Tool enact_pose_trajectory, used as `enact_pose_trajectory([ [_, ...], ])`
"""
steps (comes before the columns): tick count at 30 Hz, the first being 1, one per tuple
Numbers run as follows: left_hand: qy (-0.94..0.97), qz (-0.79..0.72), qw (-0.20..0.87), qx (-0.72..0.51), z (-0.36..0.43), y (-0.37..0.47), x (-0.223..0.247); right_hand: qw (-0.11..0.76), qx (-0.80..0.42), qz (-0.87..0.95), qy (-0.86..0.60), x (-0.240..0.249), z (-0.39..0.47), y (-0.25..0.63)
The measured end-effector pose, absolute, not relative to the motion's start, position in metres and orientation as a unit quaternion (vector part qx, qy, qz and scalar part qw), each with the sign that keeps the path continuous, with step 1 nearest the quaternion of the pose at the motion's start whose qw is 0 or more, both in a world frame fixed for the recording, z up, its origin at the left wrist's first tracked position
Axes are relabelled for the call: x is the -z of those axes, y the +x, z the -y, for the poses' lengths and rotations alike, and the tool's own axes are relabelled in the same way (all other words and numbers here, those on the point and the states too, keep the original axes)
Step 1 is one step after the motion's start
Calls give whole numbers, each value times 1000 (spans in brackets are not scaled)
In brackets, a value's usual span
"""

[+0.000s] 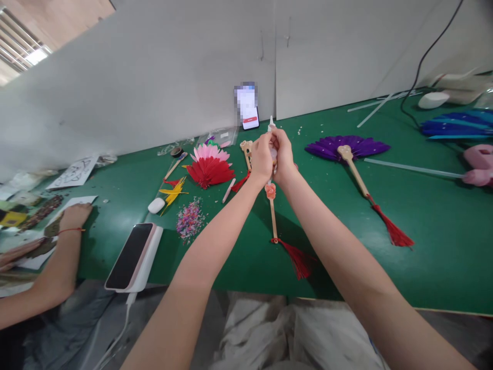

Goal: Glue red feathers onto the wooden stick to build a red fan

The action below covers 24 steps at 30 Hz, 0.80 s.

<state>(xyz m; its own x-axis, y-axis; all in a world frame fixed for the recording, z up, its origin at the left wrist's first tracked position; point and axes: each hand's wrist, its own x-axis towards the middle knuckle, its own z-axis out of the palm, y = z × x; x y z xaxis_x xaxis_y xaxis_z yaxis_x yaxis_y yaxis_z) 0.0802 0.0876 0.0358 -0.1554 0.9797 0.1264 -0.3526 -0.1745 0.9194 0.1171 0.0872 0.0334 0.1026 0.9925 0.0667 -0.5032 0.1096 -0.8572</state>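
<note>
My left hand [262, 158] and my right hand [283, 154] are closed together around a pale glue bottle, whose white pointed tip [271, 122] sticks up above the fingers. Most of the bottle is hidden by my hands. Just below them on the green table lies a wooden fan handle [273, 218] with a coral flower [270, 191] and a red tassel [298, 259]. Another carved wooden handle [246, 149] is left of my hands. Beside it are red feathers [210, 172] and pink feathers [208, 152]. To the right rests a purple feather fan [370, 148].
A lit phone [248, 105] leans on the grey partition. Left are yellow feathers [174, 192], coloured bits [189, 221], a white case [156, 205] and a phone on a white block [131, 257]. A co-worker's arm [65, 252] is far left; a pink glue gun [479, 164] is right.
</note>
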Motion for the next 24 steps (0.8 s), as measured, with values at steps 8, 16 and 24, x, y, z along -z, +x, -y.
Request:
enact_pose_trajectory([
  [8, 459, -382, 546, -587, -79, 69, -52, 550, -633, 439, -323, -52, -78, 134],
  [16, 471, -361, 543, -595, -71, 45, -64, 384, -648, 608, -252, -64, -65, 170],
  [24, 524, -337, 521, -583, -62, 40, -57, 312, -645, 634, -289, -60, -68, 171],
])
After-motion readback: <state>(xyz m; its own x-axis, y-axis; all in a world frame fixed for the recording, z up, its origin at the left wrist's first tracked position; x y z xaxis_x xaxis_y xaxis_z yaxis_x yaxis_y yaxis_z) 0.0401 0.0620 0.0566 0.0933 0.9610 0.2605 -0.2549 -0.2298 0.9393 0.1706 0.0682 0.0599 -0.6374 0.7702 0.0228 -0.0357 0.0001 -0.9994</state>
